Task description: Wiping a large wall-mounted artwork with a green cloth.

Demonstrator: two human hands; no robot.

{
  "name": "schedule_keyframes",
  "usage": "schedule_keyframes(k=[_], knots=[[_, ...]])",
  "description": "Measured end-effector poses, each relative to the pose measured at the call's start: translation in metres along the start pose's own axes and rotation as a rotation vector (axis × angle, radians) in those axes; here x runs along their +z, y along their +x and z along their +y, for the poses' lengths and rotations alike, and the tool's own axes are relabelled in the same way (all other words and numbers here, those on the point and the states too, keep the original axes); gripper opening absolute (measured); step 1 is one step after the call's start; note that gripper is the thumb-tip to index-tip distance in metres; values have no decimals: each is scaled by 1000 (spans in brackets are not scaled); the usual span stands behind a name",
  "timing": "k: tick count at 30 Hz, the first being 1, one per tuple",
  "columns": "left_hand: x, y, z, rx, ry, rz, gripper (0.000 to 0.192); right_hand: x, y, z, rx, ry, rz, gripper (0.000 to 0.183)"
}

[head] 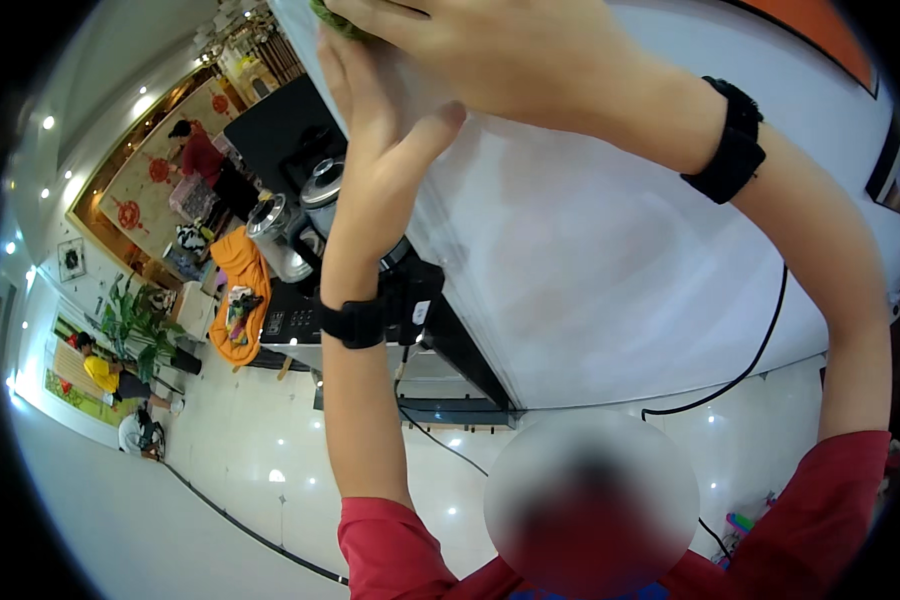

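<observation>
At the top edge of the head view, a green cloth [336,21] is partly in view beneath the fingers of my right hand [487,49], which press or hold it; the fingertips are cut off. My left hand [382,127] is raised just below it, thumb spread from the fingers, fingertips close to the cloth; whether they touch it is unclear. Both hands are at a smooth white panel or wall surface [585,270]. A black band [727,142] wraps my right wrist, and another [351,324] my left.
Left of the panel, a glass kettle [277,232] and a lidded pot [322,184] stand on a black appliance [292,322]. Beyond are an orange padded seat [236,262] and a potted plant [139,322]. Several people are farther off. A black cable [765,349] hangs at the right.
</observation>
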State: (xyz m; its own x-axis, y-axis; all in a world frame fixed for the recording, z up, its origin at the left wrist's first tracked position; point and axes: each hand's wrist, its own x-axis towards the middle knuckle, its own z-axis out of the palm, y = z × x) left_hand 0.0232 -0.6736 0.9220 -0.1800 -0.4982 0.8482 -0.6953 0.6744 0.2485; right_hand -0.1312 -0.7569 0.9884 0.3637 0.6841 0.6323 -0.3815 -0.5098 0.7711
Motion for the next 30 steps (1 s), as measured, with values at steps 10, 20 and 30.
schedule_keyframes(k=[10, 20, 30], knots=[[6, 0, -5, 66, 174, -60, 93, -12, 7, -4, -113, -24, 47, 33], [10, -10, 14, 152, 58, 150, 108, -27, 16, -10, -14, 106, -102, 23], [20, -3, 14, 130, 94, 163, 111, -20, 7, 0, 76, 169, -123, 20]])
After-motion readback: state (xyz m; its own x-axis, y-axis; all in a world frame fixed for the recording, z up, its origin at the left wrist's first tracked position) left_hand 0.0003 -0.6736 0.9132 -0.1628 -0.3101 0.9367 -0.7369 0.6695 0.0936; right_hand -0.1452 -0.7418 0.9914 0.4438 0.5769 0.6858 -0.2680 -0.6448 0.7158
